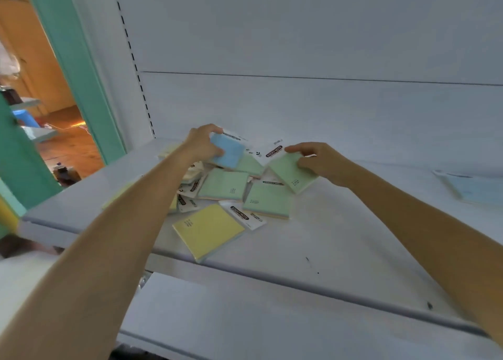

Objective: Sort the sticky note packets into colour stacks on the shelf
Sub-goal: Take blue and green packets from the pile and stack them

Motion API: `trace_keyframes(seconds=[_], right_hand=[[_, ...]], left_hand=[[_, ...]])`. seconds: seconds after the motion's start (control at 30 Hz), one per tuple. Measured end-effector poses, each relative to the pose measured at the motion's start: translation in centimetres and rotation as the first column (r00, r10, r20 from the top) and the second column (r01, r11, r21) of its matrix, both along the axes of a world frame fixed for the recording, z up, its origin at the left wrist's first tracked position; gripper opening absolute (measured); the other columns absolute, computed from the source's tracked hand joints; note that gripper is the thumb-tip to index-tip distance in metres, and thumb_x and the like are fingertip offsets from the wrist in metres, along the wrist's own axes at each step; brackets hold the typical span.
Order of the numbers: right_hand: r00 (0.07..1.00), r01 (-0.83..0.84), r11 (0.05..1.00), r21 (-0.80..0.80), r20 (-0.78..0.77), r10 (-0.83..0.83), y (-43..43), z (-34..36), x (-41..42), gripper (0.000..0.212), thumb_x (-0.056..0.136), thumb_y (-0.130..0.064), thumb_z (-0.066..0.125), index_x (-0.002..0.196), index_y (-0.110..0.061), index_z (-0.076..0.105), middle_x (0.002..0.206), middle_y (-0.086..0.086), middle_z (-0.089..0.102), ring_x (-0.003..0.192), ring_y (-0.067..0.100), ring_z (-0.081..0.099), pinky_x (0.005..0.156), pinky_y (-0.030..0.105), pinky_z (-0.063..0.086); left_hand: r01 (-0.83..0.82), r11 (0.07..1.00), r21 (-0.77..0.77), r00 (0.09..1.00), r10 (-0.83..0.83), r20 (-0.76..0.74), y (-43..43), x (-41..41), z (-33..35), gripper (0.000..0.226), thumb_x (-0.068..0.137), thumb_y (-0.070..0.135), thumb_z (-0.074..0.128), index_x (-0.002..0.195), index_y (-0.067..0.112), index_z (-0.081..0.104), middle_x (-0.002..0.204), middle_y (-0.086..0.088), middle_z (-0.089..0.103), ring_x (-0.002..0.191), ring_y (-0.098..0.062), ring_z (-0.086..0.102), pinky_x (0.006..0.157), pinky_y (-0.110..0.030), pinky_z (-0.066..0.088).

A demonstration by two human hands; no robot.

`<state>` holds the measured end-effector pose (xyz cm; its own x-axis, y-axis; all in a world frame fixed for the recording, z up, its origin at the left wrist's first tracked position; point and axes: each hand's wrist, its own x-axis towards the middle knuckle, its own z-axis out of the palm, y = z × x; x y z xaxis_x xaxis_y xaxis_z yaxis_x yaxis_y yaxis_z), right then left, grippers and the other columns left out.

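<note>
A jumbled pile of sticky note packets lies on the white shelf. My left hand grips a blue packet at the back of the pile. A green packet on the pile's right side is held by my right hand. Two more green packets lie in the middle. A yellow packet sits nearest the shelf's front edge. Pale packets lie partly hidden under my left forearm.
A blue packet lies alone at the shelf's far right. The shelf's back panel rises behind the pile. A slotted upright and a teal frame stand at the left. A lower shelf projects below.
</note>
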<state>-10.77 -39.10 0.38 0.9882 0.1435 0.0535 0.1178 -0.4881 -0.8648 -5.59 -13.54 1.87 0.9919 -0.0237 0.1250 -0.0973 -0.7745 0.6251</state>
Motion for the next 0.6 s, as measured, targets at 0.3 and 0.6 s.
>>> trace_keyframes(seconds=[0.3,0.6], right_hand=[[0.983,0.18,0.983,0.018,0.032,-0.181,-3.4,-0.5,-4.5,0.05,0.085,0.007,0.051,0.129,-0.017,0.05,0.115,0.002,0.048,0.1,0.019,0.049,0.071,0.017,0.045],[0.874,0.465,0.883,0.059,0.126,-0.469,-10.6,-1.0,-12.5,0.058,0.079,0.013,0.046,0.125,-0.022,0.052,0.112,-0.001,0.045,0.066,0.013,0.055,0.062,0.018,0.043]], left_hand=[[0.068,0.858,-0.51,0.985,0.024,0.171,-3.2,-1.0,0.3,0.053,0.083,-0.011,0.04,0.131,0.009,0.047,0.133,-0.021,0.048,0.09,-0.019,0.048,0.05,-0.006,0.038],[0.25,0.791,-0.558,0.968,-0.216,0.127,-14.4,-3.0,0.1,0.052,0.08,-0.01,0.045,0.128,0.011,0.051,0.099,-0.009,0.047,0.079,-0.019,0.046,0.059,-0.017,0.035]])
